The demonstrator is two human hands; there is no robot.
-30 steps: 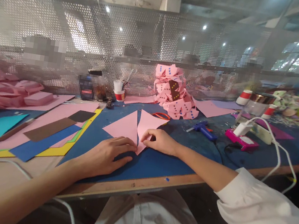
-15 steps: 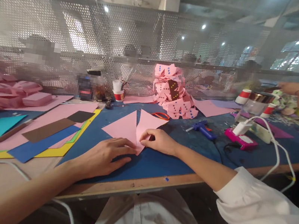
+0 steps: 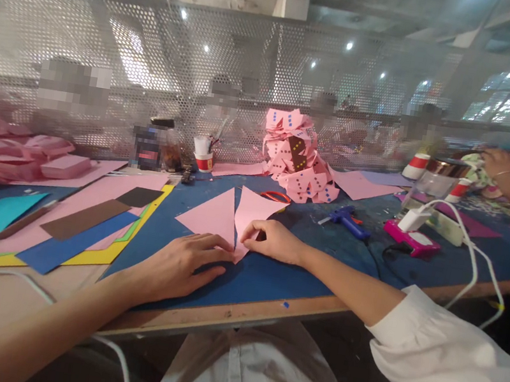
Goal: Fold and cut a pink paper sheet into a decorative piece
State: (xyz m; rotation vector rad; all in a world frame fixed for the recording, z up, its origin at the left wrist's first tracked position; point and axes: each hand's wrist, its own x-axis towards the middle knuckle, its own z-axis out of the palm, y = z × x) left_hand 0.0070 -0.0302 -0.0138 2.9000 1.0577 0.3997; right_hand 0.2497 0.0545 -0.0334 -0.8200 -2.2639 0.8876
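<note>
In front of me on the blue mat lies pink paper with two pointed parts, a flat left part point(image 3: 213, 211) and a right part point(image 3: 253, 209), with a narrow dark gap between them. My left hand point(image 3: 182, 270) rests palm down, fingers stretched out, their tips on the lower edge of the left part. My right hand point(image 3: 278, 241) has thumb and forefinger pinched on the lower inner edge of the right part. The meeting point of the two parts is partly hidden by my fingers. Orange-handled scissors point(image 3: 274, 195) lie just behind the right part.
Coloured paper strips, including a blue one point(image 3: 74, 246), lie at left beside a pink paper heap point(image 3: 9, 152). Behind stands a stack of dotted pink paper shapes point(image 3: 290, 151). A blue glue gun point(image 3: 349, 221), magenta power strip point(image 3: 412, 240) and glass jar point(image 3: 433, 184) stand right.
The right part of the paper has shifted slightly and its gap from the left part looks wider. My hands have hardly moved. At far right another person's hand has lowered onto a pile.
</note>
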